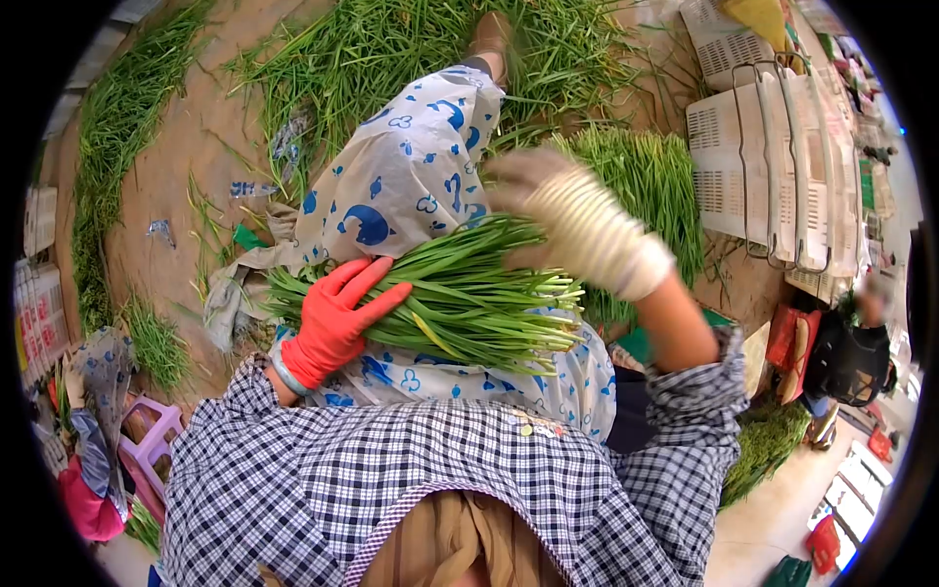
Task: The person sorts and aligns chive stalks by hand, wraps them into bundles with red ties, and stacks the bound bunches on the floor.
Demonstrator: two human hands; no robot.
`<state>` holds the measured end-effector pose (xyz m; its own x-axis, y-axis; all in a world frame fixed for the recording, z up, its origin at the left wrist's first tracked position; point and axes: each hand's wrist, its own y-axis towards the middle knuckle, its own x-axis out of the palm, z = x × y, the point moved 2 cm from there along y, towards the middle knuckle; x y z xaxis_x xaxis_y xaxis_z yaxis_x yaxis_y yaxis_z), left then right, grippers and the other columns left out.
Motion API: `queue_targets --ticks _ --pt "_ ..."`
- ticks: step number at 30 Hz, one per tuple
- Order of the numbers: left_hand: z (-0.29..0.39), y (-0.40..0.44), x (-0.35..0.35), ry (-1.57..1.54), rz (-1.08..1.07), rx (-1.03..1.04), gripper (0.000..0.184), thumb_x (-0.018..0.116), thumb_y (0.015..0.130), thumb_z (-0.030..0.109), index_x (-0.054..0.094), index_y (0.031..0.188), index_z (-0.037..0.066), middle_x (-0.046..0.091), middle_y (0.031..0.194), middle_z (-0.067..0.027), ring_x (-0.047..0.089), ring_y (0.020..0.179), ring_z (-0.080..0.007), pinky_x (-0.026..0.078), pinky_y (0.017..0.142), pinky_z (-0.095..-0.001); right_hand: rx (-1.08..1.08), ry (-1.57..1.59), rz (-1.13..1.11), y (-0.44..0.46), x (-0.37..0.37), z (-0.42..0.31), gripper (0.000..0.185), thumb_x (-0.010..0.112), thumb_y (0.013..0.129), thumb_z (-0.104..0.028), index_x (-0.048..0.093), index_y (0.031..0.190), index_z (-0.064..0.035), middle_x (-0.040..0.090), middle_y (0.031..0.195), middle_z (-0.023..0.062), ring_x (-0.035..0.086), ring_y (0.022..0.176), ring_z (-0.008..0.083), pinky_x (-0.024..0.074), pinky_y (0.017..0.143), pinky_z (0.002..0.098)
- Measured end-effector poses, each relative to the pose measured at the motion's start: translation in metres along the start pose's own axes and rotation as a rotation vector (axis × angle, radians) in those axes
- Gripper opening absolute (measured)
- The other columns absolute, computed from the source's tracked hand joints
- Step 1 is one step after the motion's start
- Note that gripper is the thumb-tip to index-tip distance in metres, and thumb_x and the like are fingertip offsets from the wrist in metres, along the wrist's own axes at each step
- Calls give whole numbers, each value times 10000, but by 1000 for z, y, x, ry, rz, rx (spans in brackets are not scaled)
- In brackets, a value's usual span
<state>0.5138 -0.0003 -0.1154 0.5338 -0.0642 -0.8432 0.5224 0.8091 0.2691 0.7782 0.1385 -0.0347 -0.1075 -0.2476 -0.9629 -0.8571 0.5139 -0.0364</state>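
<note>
A bunch of garlic chives (pixel 460 293) lies across my lap, leaf tips to the left and pale cut ends to the right. My left hand (pixel 337 318), in a red glove, grips the leafy end from above, with its fingers laid over the leaves. Just above the stem ends is my right hand (pixel 572 210) in a cream-white glove. Motion blurs its fingers, so I cannot tell whether it holds anything. A plastic apron (pixel 401 166) with blue prints covers my legs beneath the bunch.
Loose chives (pixel 362 49) are heaped on the floor ahead, with a denser stack (pixel 636 186) to the right. White plastic crates (pixel 748 166) stand at the far right. Another heap (pixel 112 147) lines the left. A purple stool (pixel 152 440) and a person (pixel 88 489) are at lower left.
</note>
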Motion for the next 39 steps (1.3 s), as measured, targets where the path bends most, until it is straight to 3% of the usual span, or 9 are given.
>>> queue_targets --ticks 8,11,14,18,23,29,32,36,39 --pt "-2 1 3 -6 3 -15 689 682 563 40 640 1225 225 578 1296 -103 592 1058 -316 527 811 -396 527 -585 309 -8 -39 117 75 653 809 -196 699 799 -138 672 794 80 678 734 276 555 686 400" --pt "0 1 2 -6 -4 -16 694 672 561 30 640 1226 224 576 1298 -103 592 1059 -316 527 815 -396 655 -950 515 -25 -63 122 304 699 800 -371 703 949 -105 667 1080 93 603 1060 285 458 942 427" --pt "1 0 1 -2 -12 -40 690 665 562 26 643 1223 223 577 1296 -102 592 1059 -315 526 817 -396 684 -469 81 -28 -59 55 402 677 782 -504 729 888 -120 636 1176 90 511 1227 272 308 1090 480" --pt "0 0 2 -23 -22 -39 689 660 564 20 645 1220 226 579 1292 -102 590 1063 -315 526 821 -400 355 -171 39 -49 25 -21 267 683 798 -384 699 839 -120 651 1035 60 561 1136 250 302 1107 488" --pt "1 1 2 -20 -21 -50 670 669 581 22 649 1219 226 582 1289 -108 586 1077 -322 521 849 -402 587 -526 370 -81 15 54 108 673 778 -140 678 885 -149 654 979 44 612 963 215 339 1066 468" --pt "2 1 2 -11 16 -39 648 670 592 27 656 1211 221 590 1278 -114 591 1069 -324 517 863 -399 618 734 131 -74 33 61 532 658 902 -245 479 1376 -84 578 1308 164 571 1172 235 457 996 332" --pt "1 -1 3 -23 4 -50 642 668 592 25 661 1203 221 589 1280 -115 588 1075 -323 512 874 -399 619 631 -169 -64 48 56 274 638 897 -164 649 1149 -58 697 1021 151 671 940 261 526 842 340" --pt "4 1 0 -23 -36 -61 641 664 591 20 663 1201 215 589 1281 -118 588 1076 -321 510 878 -400 801 1404 920 -92 21 160 135 587 910 -59 653 1028 -54 686 906 49 642 817 191 531 762 283" --pt "4 2 2 -16 -3 -52 641 661 588 16 664 1200 207 591 1277 -121 589 1076 -322 511 876 -401 802 355 495 -116 -19 158 435 655 898 -251 547 1257 -31 657 1110 139 635 989 236 513 861 323"
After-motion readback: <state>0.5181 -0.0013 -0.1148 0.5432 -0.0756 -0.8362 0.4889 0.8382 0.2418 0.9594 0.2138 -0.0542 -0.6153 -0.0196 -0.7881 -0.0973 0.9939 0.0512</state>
